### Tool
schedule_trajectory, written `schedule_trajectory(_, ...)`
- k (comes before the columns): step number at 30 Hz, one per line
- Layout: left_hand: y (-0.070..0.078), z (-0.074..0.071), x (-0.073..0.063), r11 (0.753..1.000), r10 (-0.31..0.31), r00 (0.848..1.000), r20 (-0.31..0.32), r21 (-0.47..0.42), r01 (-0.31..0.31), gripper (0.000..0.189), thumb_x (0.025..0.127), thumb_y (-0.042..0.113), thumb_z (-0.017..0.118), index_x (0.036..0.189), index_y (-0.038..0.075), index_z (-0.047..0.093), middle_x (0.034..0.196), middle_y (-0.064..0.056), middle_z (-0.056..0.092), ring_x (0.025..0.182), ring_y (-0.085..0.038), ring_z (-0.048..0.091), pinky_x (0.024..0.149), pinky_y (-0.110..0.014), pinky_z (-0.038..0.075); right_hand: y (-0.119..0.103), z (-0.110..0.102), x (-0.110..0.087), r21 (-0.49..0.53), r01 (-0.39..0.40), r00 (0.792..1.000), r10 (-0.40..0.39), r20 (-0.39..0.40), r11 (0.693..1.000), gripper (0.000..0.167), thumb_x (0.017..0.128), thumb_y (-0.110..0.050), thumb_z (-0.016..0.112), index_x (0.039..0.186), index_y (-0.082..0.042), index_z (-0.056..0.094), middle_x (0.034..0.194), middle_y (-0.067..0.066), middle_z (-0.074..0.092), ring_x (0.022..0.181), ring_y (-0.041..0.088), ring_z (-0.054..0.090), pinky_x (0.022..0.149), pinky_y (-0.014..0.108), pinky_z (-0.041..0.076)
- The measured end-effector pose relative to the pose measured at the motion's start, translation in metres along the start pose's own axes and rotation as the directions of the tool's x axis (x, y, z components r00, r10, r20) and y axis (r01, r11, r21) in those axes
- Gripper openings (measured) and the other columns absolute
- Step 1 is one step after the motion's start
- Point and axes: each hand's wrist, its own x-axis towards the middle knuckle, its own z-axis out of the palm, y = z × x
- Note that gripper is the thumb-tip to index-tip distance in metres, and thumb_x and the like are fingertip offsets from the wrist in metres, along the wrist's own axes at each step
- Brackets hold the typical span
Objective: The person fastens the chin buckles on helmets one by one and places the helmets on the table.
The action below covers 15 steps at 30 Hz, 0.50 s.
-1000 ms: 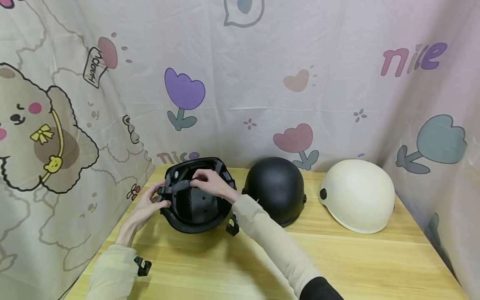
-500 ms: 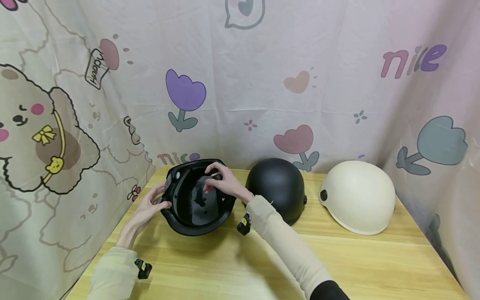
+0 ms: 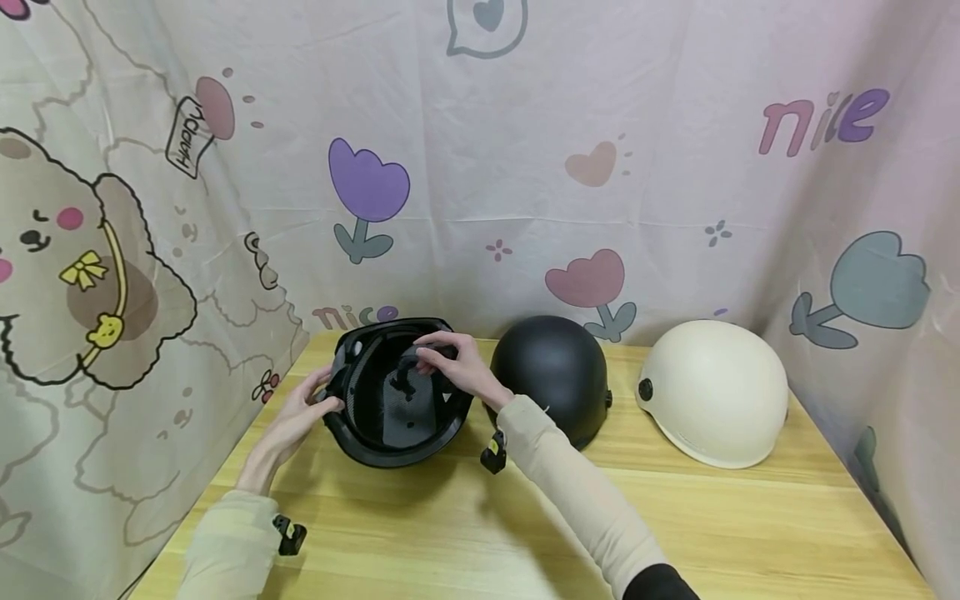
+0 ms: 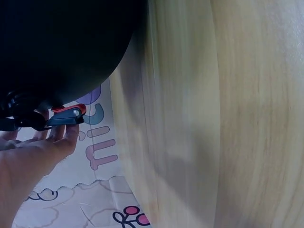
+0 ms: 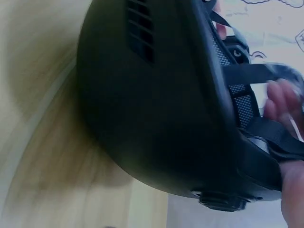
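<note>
An upturned black helmet (image 3: 397,457) sits at the table's left, its padded inside facing up towards me. My left hand (image 3: 294,414) grips its left edge, thumb at the rim and fingers behind. In the left wrist view a black buckle with a red part (image 4: 69,115) lies right at those fingertips. Over the helmet's right side my right hand (image 3: 463,367) pinches a black chin strap (image 5: 270,135), which the right wrist view shows blurred between thumb and fingers. A dark strap piece (image 3: 405,379) dangles inside the shell.
A second black helmet (image 3: 547,375) stands dome up just right of the held one, close to my right forearm. Farther right is a cream helmet (image 3: 720,392), also dome up. A printed curtain (image 3: 480,175) hangs behind the wooden table (image 3: 675,517).
The strap that stretched across the helmet's opening between both hands no longer spans it. My right hand has moved right with its end. The left hand stays at the helmet's edge.
</note>
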Motion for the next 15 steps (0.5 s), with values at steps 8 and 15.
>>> schedule_trajectory(8,0.0014,0.0016,0.0024,1.0,-0.006,1.0,0.008,0.018,0.006,0.071,0.1,0.01,0.055,0.16,0.004,0.018,0.16,-0.025,0.024,0.107,0.006,0.05,0.087,-0.009,0.043,0.0022,0.0016,-0.0025,-0.011,-0.019,0.998,0.019,-0.059,1.0,0.011,0.092,-0.01,0.073,0.1,-0.003,0.073,0.089,0.02,0.073,0.075,0.03,0.071,0.076,0.037,0.062)
schedule_trajectory(15,0.0037,0.002,0.0049,0.999,-0.032,0.999,0.012,0.017,0.031,0.072,0.1,0.011,0.052,0.162,0.008,0.015,0.162,-0.023,0.02,0.11,0.002,0.046,0.088,-0.007,0.04,0.0014,0.0005,-0.0032,0.021,-0.034,0.999,0.035,-0.021,0.999,0.013,0.092,-0.005,0.072,0.102,0.003,0.069,0.098,0.025,0.072,0.081,0.045,0.069,0.075,0.047,0.061)
